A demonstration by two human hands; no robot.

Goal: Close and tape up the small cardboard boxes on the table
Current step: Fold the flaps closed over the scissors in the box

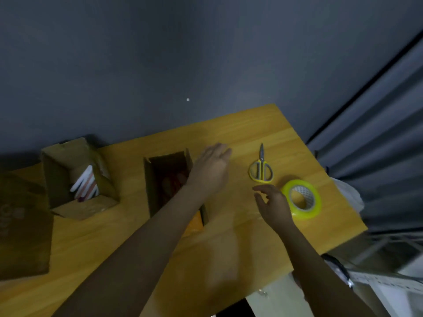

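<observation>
Boxes not yet closed: left hand (pixel 211 167) hovers released beside the open box (pixel 169 179); right hand (pixel 273 205), also released, nears the tape roll (pixel 302 199), likely grasping it next

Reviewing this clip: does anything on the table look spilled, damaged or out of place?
Nothing stands out. Two small open cardboard boxes sit upright on the wooden table, contents inside. The yellow-handled scissors and yellowish tape roll lie flat near the right hand.
</observation>
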